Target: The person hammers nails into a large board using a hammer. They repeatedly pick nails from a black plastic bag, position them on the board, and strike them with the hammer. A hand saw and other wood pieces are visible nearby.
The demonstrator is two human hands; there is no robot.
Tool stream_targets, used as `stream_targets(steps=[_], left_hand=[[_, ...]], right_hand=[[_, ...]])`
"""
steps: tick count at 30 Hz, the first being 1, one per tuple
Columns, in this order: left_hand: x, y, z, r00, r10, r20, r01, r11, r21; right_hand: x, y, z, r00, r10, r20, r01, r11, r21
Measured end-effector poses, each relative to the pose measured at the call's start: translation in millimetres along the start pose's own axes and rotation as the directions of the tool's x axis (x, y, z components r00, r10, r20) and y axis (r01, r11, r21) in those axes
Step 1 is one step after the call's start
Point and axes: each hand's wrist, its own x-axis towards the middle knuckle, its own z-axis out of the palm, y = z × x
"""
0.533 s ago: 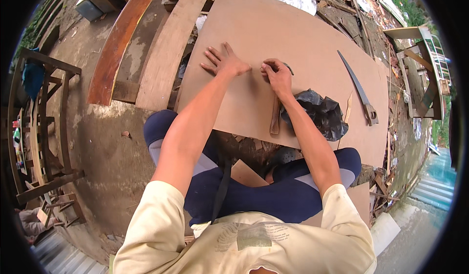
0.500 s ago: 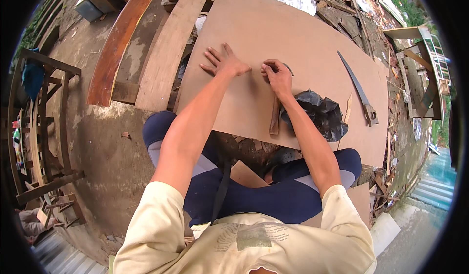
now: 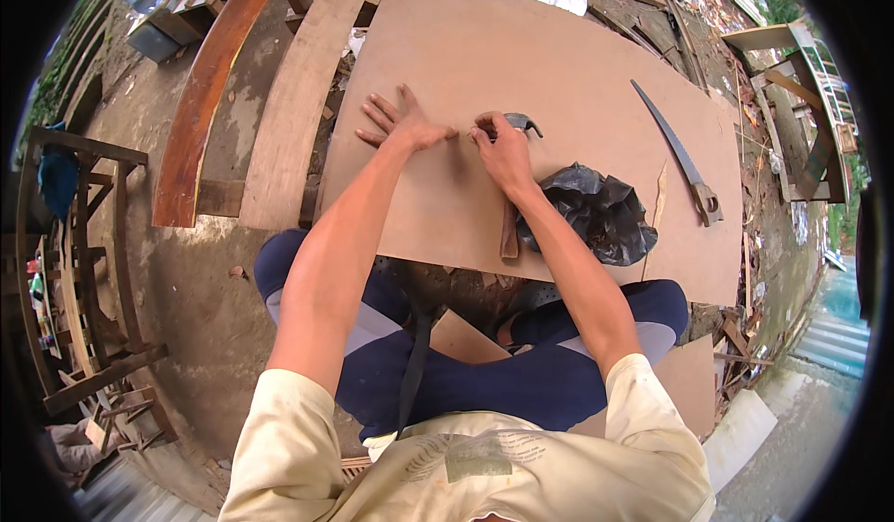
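In front of me lies a large brown board (image 3: 559,66). My left hand (image 3: 400,131) rests flat on it, fingers spread, thumb stretched toward the right. Just right of that thumb, my right hand (image 3: 504,152) pinches with thumb and forefinger close to the surface; whatever is between the fingertips is too small to make out. A hammer (image 3: 509,231) lies partly hidden beneath my right hand and forearm, its dark head showing beyond the wrist. Beside that forearm sits a crumpled black plastic bag (image 3: 601,207), opened at the top with small dark bits inside.
A handsaw (image 3: 678,157) lies toward the board's right side, with a thin wood sliver (image 3: 660,201) nearer the bag. Long planks (image 3: 296,94) stand along the left. Wooden frames (image 3: 119,243) are at far left, and scrap wood litters the ground at right.
The view has shifted a little, so the board and tools sit slightly differently. More of the hammer's head shows beside my right hand. Both hands keep nearly the same pose.
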Motion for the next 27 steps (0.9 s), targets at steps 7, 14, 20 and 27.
stream_targets(steps=[7,14,20,27], left_hand=[[-1.2,2.9,3.7,0.999,-0.015,-0.05,0.016,0.999,0.028],[0.5,-1.1,6.7,0.998,-0.002,-0.069,0.003,1.0,0.022],[4.3,-5.8,12.2,0.994,0.03,-0.101,-0.028,0.999,0.021],[4.3,-9.1,15.2,0.99,0.062,-0.13,-0.062,0.998,0.003]], right_hand=[[7.1,-10.0,7.3,0.995,-0.084,0.055,0.093,0.977,-0.194],[9.2,-16.6,5.5,0.99,-0.112,0.088,0.133,0.951,-0.279],[8.4,-20.9,7.6,0.985,-0.152,0.077,0.169,0.93,-0.325],[6.5,-14.2,11.9,0.98,-0.185,0.066,0.197,0.916,-0.349]])
